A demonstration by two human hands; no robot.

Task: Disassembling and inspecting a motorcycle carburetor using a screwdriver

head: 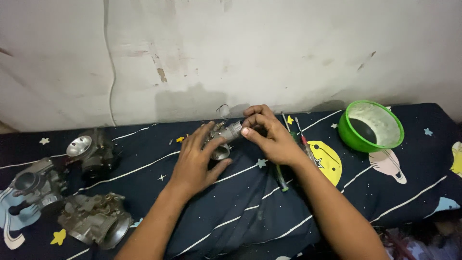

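Small carburetor point(225, 138) was pinched between left hand point(196, 161) and right hand point(272, 137) near bed's point(231, 212) far edge; three more carburetors point(96, 220) were counted at left edge.

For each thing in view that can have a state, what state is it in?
carburetor: held off the cloth by both hands
left hand: gripping the carburetor
right hand: fingers pinching its end
green bowl: tilted, open side showing
screwdrivers: lying flat
three carburetors at left: resting on the cloth

stained white wall point(231, 53) — dim light, peeling paint
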